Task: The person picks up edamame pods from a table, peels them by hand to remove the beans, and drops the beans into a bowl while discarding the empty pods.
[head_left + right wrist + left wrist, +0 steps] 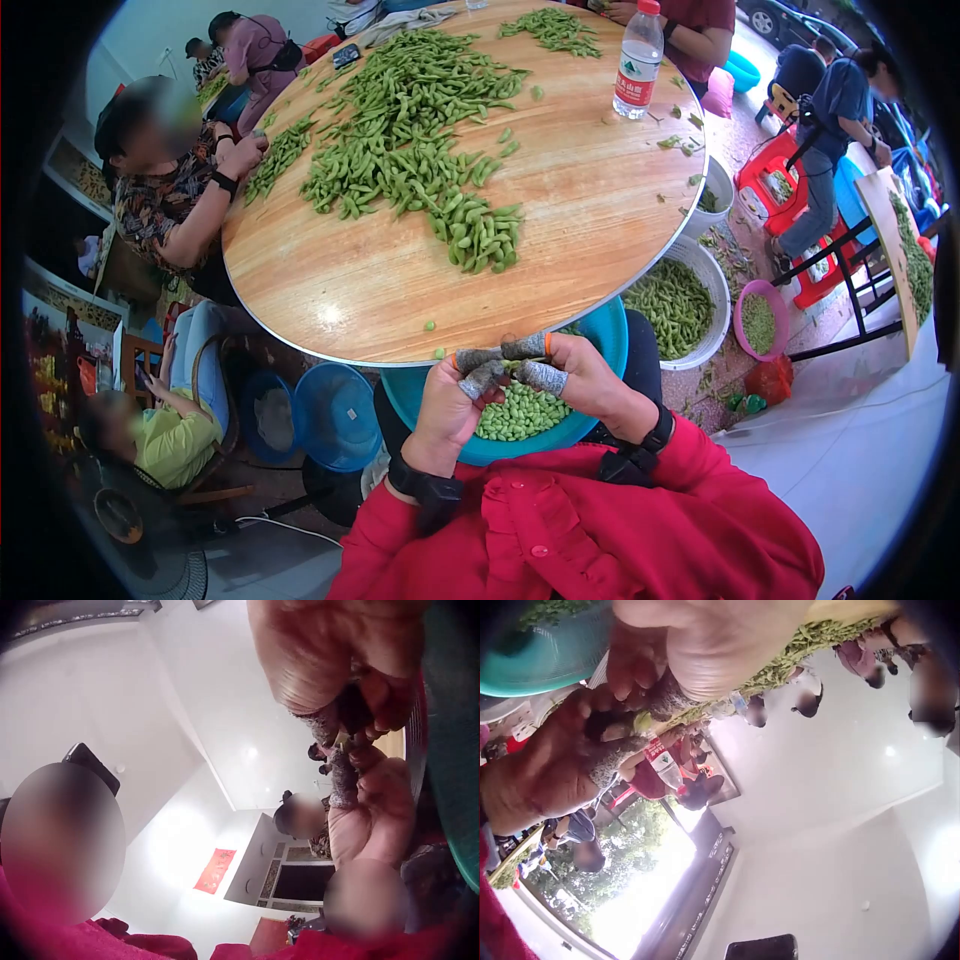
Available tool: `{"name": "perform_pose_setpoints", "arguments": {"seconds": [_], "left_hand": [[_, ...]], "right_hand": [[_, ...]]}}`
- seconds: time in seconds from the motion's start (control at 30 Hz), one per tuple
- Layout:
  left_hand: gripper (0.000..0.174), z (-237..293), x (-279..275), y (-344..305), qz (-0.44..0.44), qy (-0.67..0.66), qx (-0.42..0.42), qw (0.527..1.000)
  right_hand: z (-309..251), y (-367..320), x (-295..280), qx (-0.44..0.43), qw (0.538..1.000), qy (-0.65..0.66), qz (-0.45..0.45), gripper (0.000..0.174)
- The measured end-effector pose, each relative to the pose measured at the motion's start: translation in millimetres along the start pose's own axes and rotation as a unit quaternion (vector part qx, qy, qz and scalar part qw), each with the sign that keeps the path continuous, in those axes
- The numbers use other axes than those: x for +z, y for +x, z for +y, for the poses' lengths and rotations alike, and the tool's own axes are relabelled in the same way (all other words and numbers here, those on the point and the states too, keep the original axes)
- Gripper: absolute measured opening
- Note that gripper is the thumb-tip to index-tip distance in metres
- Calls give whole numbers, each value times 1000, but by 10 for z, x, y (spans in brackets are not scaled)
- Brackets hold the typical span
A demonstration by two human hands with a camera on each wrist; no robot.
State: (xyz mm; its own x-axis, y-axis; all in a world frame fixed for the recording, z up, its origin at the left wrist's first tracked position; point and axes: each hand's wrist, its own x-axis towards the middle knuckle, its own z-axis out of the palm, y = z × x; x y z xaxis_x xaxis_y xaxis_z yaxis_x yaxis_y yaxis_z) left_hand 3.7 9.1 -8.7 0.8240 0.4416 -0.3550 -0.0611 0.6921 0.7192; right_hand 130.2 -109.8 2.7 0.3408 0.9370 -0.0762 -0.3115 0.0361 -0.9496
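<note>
Grip: with left hand (440,405) and right hand (597,382), I am pinching a green pod (643,721), fingers curled.
Pod position: hovering over shelled beans (520,412) in the teal basin (612,345), by the tabletop's (590,215) near edge.
Bottle (640,60): displaying white characters on red.
Right wrist view only: a red sheet (214,871) is showing writing.

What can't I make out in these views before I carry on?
- Green piece between the left hand and right hand: head view, mostly covered by fingers.
- Teal basin's far side: head view, hidden by the round table.
- Its bottom: head view, under shelled beans.
- Water bottle's fine print: head view, too small.
</note>
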Motion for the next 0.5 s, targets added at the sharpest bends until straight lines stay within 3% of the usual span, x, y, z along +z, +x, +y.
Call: {"name": "perform_pose_setpoints", "arguments": {"seconds": [0.17, 0.37, 0.5], "left_hand": [[11, -8, 104, -48, 10, 80, 52, 995], [14, -30, 18, -25, -31, 0, -11, 999], [17, -8, 46, -33, -68, -73, -68, 993]], "right_hand": [[112, 13, -62, -9, 995, -99, 22, 19], [111, 25, -78, -61, 991, -121, 10, 18], [178, 44, -97, -10, 991, 121, -59, 21]]}}
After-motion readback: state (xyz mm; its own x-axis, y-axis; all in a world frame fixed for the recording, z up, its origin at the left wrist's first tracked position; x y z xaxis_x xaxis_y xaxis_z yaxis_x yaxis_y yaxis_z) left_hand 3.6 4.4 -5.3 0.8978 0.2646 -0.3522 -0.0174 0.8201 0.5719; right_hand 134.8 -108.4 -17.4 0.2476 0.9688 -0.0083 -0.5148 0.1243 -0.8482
